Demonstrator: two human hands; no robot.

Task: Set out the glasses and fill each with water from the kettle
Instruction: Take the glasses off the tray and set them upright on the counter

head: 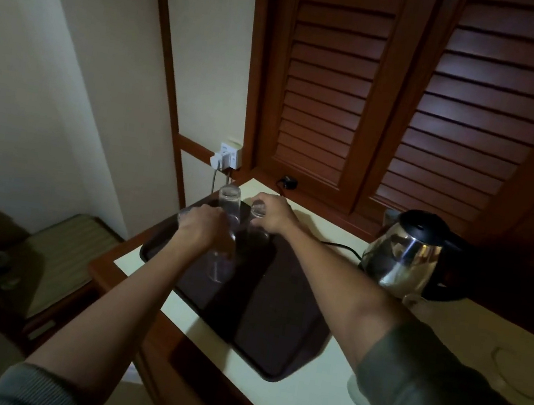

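Grey-green sleeves [437, 401] covered both arms, closest of all. The arms reached out over a dark tray [277, 308]. That tray lay flat on a cream counter [308, 402] with a wooden edge.

The glasses stood at the far end of the tray. The right hand [273, 217] sat on top of one clear glass [257, 228]. Its fingers were curled over the rim and its thumb was on the side, so it gripped that glass. Just to the left stood a tall glass [229, 198].

The left hand [201, 227] was right beside the tall glass. Its fingers were hidden behind the back of the hand, so I could not tell if it held anything. A faint third glass [220, 264] showed on the tray next to the left wrist, but it was hard to see.

A shiny metal kettle [403, 254] with a black lid stood on the counter, to the right of the tray and well apart from the glasses. Its black cord [338, 246] ran behind the right arm.

A white wall socket [230, 156] was on the wall behind the glasses. Dark slatted doors [463, 110] stood at the back. A clear dish [518, 375] lay on the counter at the far right.
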